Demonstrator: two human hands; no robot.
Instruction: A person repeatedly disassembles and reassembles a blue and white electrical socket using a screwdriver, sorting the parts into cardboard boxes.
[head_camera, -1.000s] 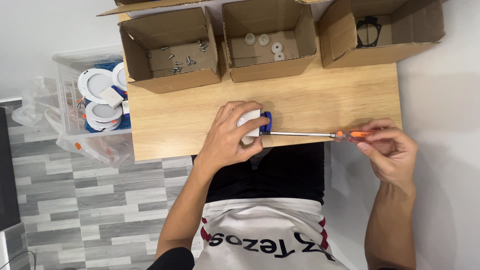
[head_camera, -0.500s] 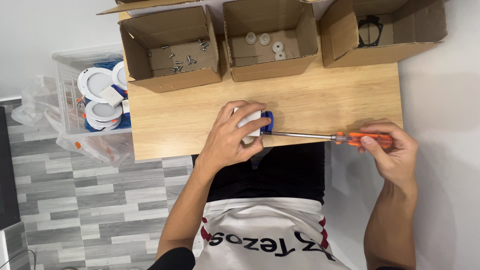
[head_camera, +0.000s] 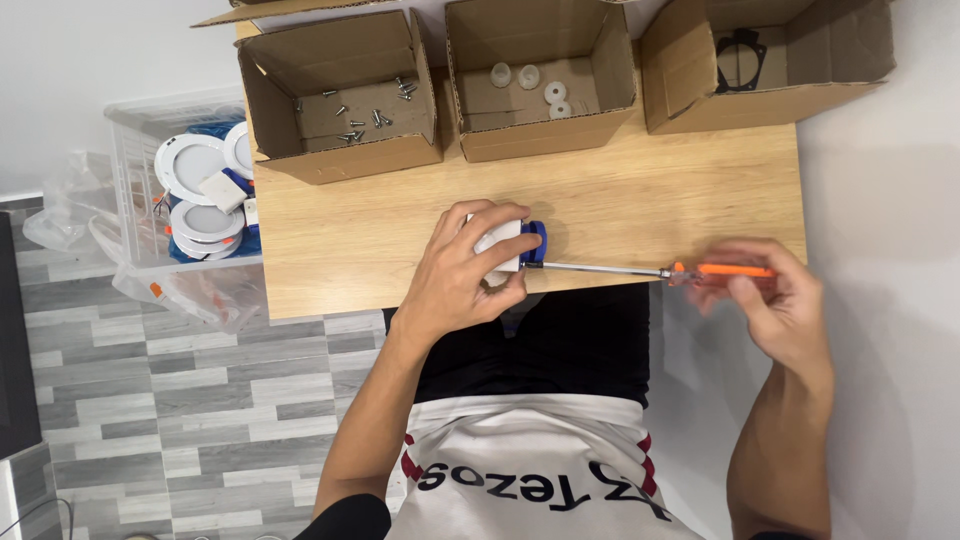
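While pinning the small white-and-blue fitting (head_camera: 505, 250) at the wooden surface's (head_camera: 400, 230) near edge with left hand (head_camera: 462, 268) closed over it, keeping the screwdriver (head_camera: 640, 269) level and seated, right hand (head_camera: 770, 300) wrapped round its orange handle; leaving the cardboard box of screws (head_camera: 340, 95) alone.

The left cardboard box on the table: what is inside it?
The left cardboard box holds loose small screws scattered on its floor. Its near wall covers the front strip of the floor, so anything there is hidden.
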